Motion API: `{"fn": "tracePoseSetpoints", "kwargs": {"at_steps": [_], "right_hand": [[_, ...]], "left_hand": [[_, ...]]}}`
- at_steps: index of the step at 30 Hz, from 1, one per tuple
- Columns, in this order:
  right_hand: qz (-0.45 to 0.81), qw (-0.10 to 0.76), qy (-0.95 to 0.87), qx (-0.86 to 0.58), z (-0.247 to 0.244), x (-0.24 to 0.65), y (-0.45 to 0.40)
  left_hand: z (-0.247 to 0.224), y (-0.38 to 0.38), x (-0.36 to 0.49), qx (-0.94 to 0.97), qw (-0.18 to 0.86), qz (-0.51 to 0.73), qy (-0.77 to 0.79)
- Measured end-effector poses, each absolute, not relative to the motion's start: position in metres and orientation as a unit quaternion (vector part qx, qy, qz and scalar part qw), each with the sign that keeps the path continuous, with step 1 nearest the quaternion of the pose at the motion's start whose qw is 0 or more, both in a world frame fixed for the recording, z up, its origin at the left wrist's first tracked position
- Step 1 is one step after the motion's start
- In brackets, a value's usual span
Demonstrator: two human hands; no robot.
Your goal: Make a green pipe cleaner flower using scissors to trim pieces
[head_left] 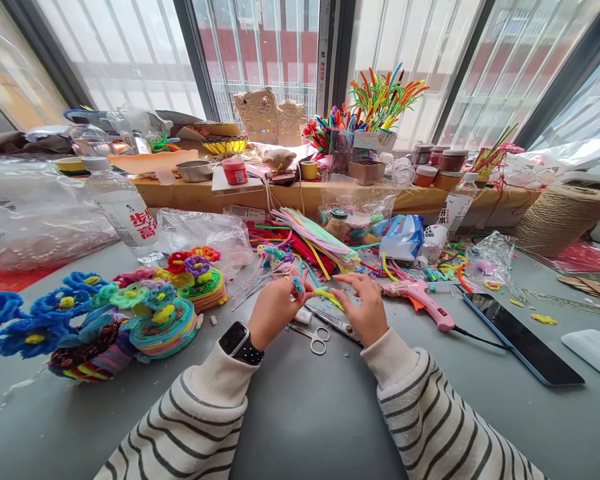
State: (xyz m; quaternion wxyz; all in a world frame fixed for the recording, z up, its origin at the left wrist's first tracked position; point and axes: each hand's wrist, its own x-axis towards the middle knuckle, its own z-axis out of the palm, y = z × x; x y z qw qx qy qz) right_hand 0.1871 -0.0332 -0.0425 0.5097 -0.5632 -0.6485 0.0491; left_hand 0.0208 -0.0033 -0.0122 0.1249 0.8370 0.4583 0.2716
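My left hand (276, 308) is closed in a pinch on a small pipe cleaner piece (297, 283) in blue and pink. A yellow pipe cleaner (329, 295) stretches between the two hands. Its right end lies by the thumb and fingertips of my right hand (364, 307), which are curved and apart; whether they touch it is unclear. Below the hands, small silver scissors (319, 341) lie on the grey table (305, 413), beside a larger dark-handled tool (336, 323) and a small white tube (303, 315).
Fuzzy flower pots (165, 330) stand at the left. A pink glue gun (423, 297) and a dark phone (523, 340) lie at the right. Behind are pipe cleaners (320, 240), a blue packet (403, 237), bottles (457, 203) and a twine spool (555, 217).
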Motion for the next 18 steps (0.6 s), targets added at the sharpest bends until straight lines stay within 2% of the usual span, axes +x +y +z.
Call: {"fn": "tracePoseSetpoints", "kwargs": {"at_steps": [3,7,18], "right_hand": [[0.055,0.458,-0.707,-0.536,-0.046,0.1827,-0.0328],[0.049,0.444,-0.717,-0.535,-0.0471,0.1818,-0.034],[0.043,0.456,-0.703,-0.544,-0.0449,0.1829,-0.0339]], "left_hand": [[-0.0107,-0.0059,0.0236,0.846,0.166,0.291,0.415],[-0.0097,-0.009,0.0258,0.845,0.226,0.309,0.373],[-0.0107,-0.0068,0.0228,0.831,0.209,0.32,0.405]]}}
